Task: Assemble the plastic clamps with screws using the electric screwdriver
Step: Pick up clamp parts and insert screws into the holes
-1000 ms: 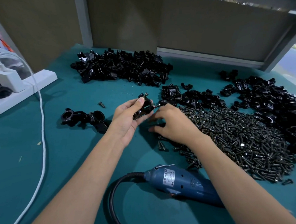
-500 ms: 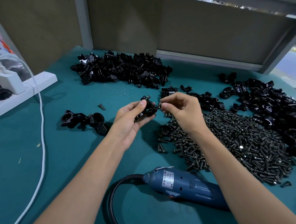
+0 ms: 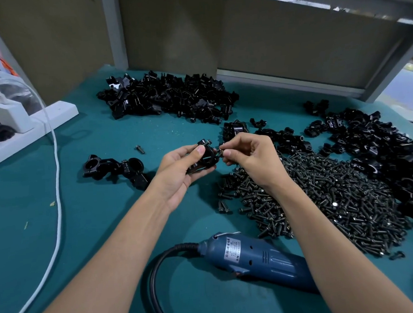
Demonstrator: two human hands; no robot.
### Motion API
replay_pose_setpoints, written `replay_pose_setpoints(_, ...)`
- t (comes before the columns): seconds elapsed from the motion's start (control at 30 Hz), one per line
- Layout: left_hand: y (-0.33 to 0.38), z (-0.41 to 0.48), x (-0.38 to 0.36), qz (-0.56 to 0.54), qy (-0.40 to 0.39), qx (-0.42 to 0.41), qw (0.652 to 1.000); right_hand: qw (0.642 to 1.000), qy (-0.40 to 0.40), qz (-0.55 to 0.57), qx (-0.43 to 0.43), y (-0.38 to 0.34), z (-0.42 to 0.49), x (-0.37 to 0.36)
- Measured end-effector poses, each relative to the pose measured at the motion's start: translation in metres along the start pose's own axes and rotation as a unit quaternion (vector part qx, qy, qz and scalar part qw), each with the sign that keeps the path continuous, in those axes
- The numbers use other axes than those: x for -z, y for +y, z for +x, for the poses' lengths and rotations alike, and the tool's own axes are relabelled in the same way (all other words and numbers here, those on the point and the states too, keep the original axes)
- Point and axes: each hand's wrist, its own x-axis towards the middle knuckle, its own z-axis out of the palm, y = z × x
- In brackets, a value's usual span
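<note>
- The left hand [image 3: 182, 167] has its grip curled round a black clamp [image 3: 209, 156], held above the table [image 3: 95, 211].
- A screw [image 3: 220, 152] lies roughly level, its long axis pointing left at the clamp's right side.
- The right hand [image 3: 249, 156] pinches that screw in its grip.
- The electric screwdriver [image 3: 255, 257] lies untouched, nearer the right arm.

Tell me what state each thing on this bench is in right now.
left hand: grips the black clamp, held above the table.
right hand: pinches a screw at the clamp's side.
electric screwdriver: lying on the table, untouched.
screw pile: loose, heaped on the table.
joined clamps: lying at the left, apart from both hands.
charger: plugged into the power strip.
</note>
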Motion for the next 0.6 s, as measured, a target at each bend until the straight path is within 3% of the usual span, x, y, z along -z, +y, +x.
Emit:
replay_pose_setpoints(0.33,-0.0042,-0.0035,-0.0046,-0.049,0.009,0.018,0.999,0.999,0.027,-0.04,-0.012,-0.0011,0.0009,-0.0018)
replay_pose_setpoints(0.6,-0.0078,-0.0024,-0.0057,-0.036,0.002,0.026,0.999,0.974,0.036,-0.221,0.037,-0.0005,-0.0011,-0.0048)
